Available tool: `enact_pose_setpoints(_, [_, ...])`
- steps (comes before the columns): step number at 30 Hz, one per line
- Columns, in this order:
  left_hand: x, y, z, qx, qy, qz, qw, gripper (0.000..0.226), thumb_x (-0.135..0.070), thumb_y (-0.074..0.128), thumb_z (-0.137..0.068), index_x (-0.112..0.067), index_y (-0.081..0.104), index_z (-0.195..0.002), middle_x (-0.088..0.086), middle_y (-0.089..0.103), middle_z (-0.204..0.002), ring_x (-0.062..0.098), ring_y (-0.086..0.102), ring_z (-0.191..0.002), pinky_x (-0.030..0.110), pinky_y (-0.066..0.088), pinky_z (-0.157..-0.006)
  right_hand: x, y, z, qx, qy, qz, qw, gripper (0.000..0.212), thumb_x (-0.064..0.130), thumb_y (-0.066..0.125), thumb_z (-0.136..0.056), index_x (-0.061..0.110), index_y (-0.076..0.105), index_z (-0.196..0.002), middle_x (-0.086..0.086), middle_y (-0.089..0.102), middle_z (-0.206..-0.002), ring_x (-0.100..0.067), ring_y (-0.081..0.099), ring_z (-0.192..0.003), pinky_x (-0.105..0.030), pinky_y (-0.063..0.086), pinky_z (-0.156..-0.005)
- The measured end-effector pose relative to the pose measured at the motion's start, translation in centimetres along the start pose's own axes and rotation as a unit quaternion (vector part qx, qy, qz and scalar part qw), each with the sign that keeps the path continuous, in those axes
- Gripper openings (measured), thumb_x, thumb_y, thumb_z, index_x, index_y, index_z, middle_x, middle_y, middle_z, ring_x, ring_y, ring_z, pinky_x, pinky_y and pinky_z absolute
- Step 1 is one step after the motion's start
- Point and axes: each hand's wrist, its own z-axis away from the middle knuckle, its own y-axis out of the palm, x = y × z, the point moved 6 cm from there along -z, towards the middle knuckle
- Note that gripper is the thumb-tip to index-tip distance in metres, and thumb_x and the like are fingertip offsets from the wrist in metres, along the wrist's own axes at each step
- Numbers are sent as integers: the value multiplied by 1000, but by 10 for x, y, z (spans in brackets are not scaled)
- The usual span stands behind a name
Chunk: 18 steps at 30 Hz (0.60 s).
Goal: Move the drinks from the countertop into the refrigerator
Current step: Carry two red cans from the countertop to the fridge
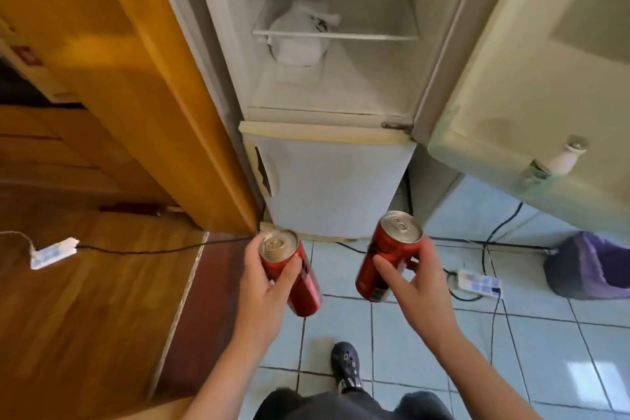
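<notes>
The left hand (264, 286) is gripping one red can (294, 278) and the right hand (417, 278) is gripping another red can (383, 259), both over the tiled floor (426, 334), near the open refrigerator (335, 85).

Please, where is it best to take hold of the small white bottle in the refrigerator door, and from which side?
Probably around its shoulder, just below the cap, coming from above: the small white bottle stands in the door shelf, where a clear jar crowds its lower part.
</notes>
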Motion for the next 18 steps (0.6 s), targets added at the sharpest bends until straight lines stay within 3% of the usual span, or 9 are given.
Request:
enact_pose_setpoints(3, [-23,13,-38,-16,17,33,999,66,-52,66,-72,-34,42,-131,-22,54,-120,-8,52,-110,20,44,-90,18,-1,-53,0,-19,-3,1000,50,29,72,-78,32,45,-121,27,53,-109,16,49,-102,-3,41,-76])
enact_pose_setpoints(6, [-44,18,-77,-24,40,51,998,68,-55,69,-73,-33,43,-131,-22,57,-117,-3,54,-112,23,45,-93,36,6,-95,-23,-39,-20,999,54,32,73,-77,27,47,-124,20,55,-112,7,52,-104,-9,41,-84])
enact_pose_setpoints(9, [-65,22,-124,1,65,62,996,70,-58,66,-67,-35,44,-129,-23,57,-117,-2,54,-113,15,47,-86,50,23,-130,-53,-56,-45,996,54,39,75,-74,35,49,-122,22,56,-112,4,52,-106,-6,40,-86])
enact_pose_setpoints(12, [-84,27,-182,35,95,65,993,68,-51,68,-71,-31,43,-131,-26,57,-114,-4,55,-110,8,45,-83,61,39,-169,-75,-68,-43,994,55,31,76,-73,49,45,-115,27,55,-110,4,52,-107,-9,39,-89])
enact_pose_setpoints(15, [-101,32,-235,63,111,72,989,56,-36,63,-76,-35,42,-128,-32,57,-110,-5,54,-110,8,45,-86,76,48,-208,-94,-70,-38,992,54,25,76,-75,47,46,-115,26,56,-109,1,53,-107,-19,42,-91])
enact_pose_setpoints(18, [-122,36,-287,91,135,58,985,55,-42,66,-74,-43,42,-123,-37,56,-110,-10,52,-111,5,42,-86,94,52,-248,-142,-81,-45,986,52,39,73,-70,47,48,-115,27,57,-109,2,54,-106,-16,44,-88])
